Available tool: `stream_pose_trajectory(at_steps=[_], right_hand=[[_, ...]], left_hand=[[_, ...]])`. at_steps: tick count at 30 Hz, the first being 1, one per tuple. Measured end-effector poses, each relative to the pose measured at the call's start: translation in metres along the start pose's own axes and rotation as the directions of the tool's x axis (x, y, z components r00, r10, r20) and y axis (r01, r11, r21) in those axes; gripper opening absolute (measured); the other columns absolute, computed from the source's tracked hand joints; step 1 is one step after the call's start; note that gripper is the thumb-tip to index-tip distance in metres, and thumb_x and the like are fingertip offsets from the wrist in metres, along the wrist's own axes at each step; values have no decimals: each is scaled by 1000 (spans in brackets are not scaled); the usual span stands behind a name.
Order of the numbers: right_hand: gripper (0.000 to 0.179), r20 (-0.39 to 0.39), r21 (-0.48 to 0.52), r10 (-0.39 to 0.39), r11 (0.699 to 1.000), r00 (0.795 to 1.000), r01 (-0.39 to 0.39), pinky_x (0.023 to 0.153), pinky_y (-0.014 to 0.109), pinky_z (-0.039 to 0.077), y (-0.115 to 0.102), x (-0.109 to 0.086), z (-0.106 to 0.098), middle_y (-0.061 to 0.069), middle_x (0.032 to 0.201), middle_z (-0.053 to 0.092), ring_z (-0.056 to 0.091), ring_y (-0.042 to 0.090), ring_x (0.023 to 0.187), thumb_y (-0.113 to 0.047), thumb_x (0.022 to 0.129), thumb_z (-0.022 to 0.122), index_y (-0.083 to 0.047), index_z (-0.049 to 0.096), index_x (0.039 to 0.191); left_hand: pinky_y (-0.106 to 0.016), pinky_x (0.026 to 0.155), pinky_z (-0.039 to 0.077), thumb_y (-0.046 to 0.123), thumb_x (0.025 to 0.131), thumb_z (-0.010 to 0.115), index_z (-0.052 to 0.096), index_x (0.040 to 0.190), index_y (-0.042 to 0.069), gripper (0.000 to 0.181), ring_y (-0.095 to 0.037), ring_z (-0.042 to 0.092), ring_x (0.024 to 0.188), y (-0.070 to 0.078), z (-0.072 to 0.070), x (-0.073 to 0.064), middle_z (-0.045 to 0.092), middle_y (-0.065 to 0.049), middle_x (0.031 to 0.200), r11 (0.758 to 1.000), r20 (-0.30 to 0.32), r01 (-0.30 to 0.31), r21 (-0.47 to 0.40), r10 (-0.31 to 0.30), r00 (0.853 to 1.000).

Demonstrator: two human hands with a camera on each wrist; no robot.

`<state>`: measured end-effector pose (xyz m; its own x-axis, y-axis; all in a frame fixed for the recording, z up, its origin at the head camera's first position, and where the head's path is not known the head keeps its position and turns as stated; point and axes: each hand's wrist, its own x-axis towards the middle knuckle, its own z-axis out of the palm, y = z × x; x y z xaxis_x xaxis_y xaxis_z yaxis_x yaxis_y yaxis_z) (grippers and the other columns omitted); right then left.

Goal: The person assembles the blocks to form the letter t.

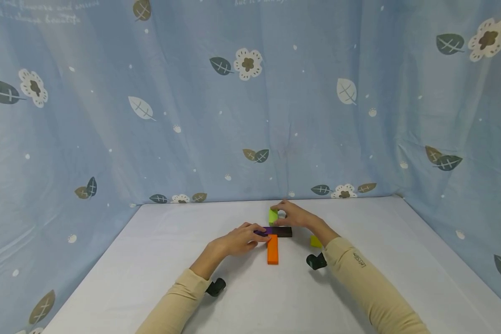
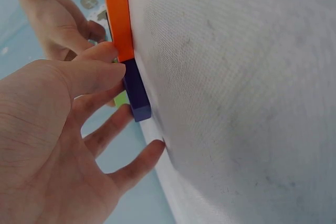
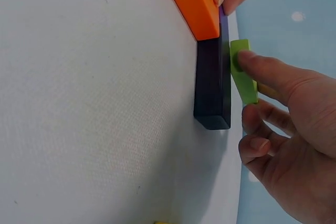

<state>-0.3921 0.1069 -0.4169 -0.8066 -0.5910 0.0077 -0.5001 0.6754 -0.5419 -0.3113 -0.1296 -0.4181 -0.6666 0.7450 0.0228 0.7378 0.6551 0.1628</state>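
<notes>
A purple block [image 1: 269, 229] and a near-black block [image 1: 282, 232] lie in line on the table, forming a crosswise bar. An orange block [image 1: 272, 250] runs from the bar's near side toward the camera. My left hand [image 1: 241, 238] pinches the purple block by the orange block's far end, its thumb and index finger close to the joint [image 2: 126, 60]. Beyond the bar, my right hand [image 1: 294, 215] holds a lime green block [image 1: 273, 216] between thumb and fingers. In the right wrist view the green block [image 3: 242, 72] stands close beside the black one [image 3: 212, 77].
A yellow block [image 1: 315, 241] lies right of the bar, partly hidden by the right forearm. Dark wrist cameras [image 1: 316, 261] are worn on both wrists. The white tabletop [image 1: 254, 301] ends at a blue patterned curtain [image 1: 300, 116] behind and at the sides.
</notes>
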Motion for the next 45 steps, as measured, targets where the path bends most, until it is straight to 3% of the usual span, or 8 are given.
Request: stream_pose_trajectory(at_steps=[28,45], right_hand=[[54,13,-7,30,1000,999,-29,93,42,53,1,0,5,17,131,50,56,26,103,-29,92,69,-7,55,139],[55,32,-15,34,999,999,-33,97,46,51,-2,-4,3,20,136,50,57,32,111,-31,93,68,-4,55,138]], left_hand=[[-47,108,43,8,98,57,61,135,19,39,-32,50,125,3,-1,0,54,-10,141,1000,7,20,2,-20,1000],[-47,107,43,8,97,58,62,134,19,39,-32,51,124,4,-2,-1,54,-10,140,1000,6,20,0,-20,1000]])
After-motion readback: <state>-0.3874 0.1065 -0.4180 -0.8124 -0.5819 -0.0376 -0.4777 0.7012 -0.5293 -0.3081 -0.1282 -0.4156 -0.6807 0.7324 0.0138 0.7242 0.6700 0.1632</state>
